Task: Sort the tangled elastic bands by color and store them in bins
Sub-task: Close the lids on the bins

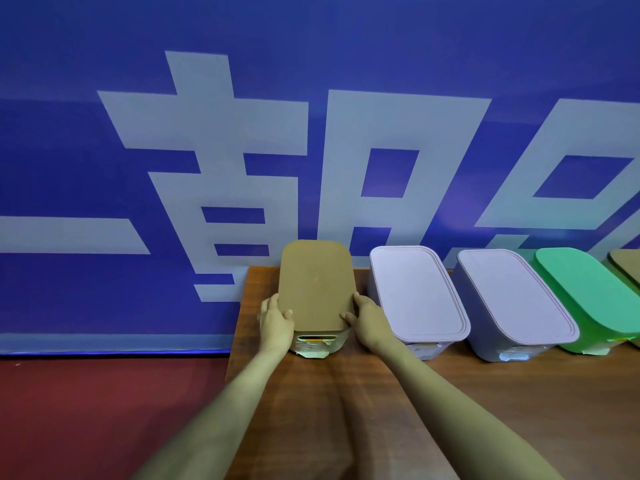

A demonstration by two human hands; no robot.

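Note:
A tan bin with a flat tan lid [314, 285] stands at the left end of a wooden table [346, 410]. My left hand [275, 318] grips the lid's near left corner, thumb on top. My right hand [367, 318] grips the near right corner the same way. The lid lies closed on the bin. An orange strip shows through the handle slot [313, 339] on the bin's front. No loose elastic bands are in view.
To the right stand two lilac lidded bins [415, 292] [512, 296], a green lidded bin [585, 292], and the edge of another tan bin [627, 265]. A blue wall with large pale characters [242, 150] rises behind. Red floor [104, 410] lies left of the table edge.

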